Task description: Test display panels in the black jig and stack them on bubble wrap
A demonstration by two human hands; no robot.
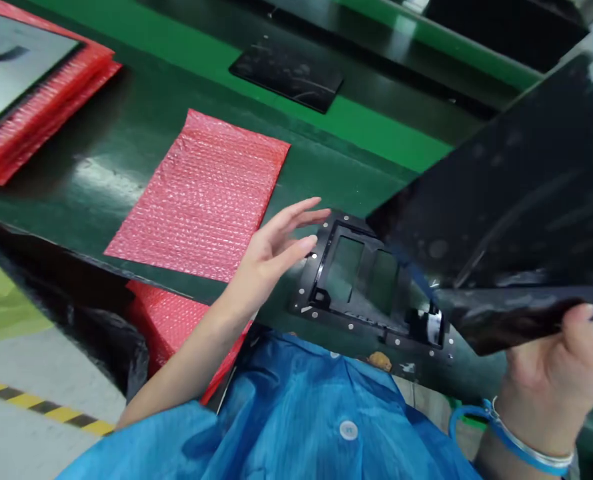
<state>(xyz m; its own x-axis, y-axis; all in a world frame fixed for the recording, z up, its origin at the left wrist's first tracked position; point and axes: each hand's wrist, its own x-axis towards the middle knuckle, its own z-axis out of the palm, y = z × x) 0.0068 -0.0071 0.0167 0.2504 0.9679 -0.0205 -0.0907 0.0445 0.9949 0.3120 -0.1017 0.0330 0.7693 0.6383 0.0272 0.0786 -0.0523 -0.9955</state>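
Note:
In my right hand (559, 373) is a large, glossy black panel (506, 193), gripped at its lower edge with the thumb on the near face. It is tilted up at the right and looks like a flat screen, though its exact kind is unclear. Beneath its left corner lies a black rectangular frame (351, 327) with cut-out windows and several small round silver spots along its border. My left hand (281, 247) is open and holds nothing, its fingertips by the frame's upper left corner. A pink bubble-wrap pouch (201, 193) lies flat just left of that hand.
Stacked red bubble-wrap pouches (91, 73) with a grey-faced panel (16, 67) on top sit at upper left. A dark flat panel (289, 73) rests at the back of the green table (141, 100). More red bubble wrap (171, 320) is in a black-lined container (76, 293) below the front edge.

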